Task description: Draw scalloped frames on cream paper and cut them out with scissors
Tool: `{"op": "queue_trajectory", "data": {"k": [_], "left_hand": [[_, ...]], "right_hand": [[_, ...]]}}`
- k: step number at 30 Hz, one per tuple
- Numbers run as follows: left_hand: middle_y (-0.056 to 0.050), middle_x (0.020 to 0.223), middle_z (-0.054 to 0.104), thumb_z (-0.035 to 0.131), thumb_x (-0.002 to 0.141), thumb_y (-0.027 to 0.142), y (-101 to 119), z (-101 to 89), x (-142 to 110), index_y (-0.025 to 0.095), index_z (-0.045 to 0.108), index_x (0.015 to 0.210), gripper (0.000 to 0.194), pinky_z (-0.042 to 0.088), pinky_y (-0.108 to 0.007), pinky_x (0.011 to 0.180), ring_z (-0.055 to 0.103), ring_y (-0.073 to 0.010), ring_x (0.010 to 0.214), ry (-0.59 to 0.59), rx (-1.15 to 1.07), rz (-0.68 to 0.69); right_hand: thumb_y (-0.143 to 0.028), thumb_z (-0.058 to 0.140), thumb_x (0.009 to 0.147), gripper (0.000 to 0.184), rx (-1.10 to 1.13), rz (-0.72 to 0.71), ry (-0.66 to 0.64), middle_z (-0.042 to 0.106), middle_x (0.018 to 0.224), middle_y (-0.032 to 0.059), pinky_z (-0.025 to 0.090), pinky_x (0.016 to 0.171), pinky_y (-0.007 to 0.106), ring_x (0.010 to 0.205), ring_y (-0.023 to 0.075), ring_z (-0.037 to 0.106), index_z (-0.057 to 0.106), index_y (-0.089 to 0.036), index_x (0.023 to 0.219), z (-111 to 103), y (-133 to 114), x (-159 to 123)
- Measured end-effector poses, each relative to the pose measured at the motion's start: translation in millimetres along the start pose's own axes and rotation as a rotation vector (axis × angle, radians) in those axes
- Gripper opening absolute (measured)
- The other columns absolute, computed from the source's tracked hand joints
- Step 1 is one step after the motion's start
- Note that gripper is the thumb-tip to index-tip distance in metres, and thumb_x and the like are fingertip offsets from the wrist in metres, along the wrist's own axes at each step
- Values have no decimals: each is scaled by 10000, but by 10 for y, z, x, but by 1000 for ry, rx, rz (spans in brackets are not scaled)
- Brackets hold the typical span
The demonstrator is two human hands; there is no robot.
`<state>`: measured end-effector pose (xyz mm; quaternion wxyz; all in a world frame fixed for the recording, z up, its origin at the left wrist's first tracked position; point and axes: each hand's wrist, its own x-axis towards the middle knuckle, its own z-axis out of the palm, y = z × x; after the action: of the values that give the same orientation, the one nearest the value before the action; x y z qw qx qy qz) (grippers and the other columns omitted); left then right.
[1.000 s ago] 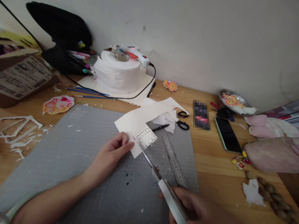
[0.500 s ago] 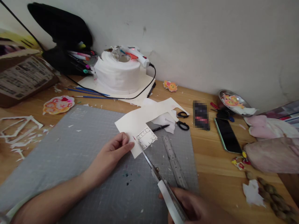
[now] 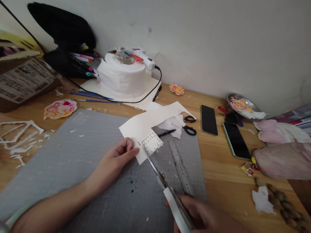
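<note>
My left hand pinches the edge of a cream sheet of paper between thumb and curled fingers. A rectangular shape with a looped black outline is drawn on its near right part. In my right hand is a pair of scissors with a white handle; part of that hand is cut off by the frame's lower edge. The long blades lie against the paper just left of the drawing, tips close to my left thumb. A black pen and a metal ruler lie right of the paper.
Underneath is a grey cutting mat. Behind stands a large white roll with a glue gun on top. Black-handled scissors, two phones and a metal bowl are to the right; paper scraps lie left.
</note>
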<state>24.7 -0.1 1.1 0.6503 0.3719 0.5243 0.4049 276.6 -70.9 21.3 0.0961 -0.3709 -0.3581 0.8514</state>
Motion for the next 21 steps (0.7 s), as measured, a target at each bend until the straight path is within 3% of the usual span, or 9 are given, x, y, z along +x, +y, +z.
{"op": "queue_trajectory", "data": {"k": [21], "left_hand": [[96,541,348,636,756,334,21,1,-6,210,333,636,349,246,-220,496,264,-86,495,-2,1,27]], "right_hand": [[-347,737,734,446,36,3,-38,508,862,-8,307,564,128,688,59,404,577,-166,1109,-22,41,1]]}}
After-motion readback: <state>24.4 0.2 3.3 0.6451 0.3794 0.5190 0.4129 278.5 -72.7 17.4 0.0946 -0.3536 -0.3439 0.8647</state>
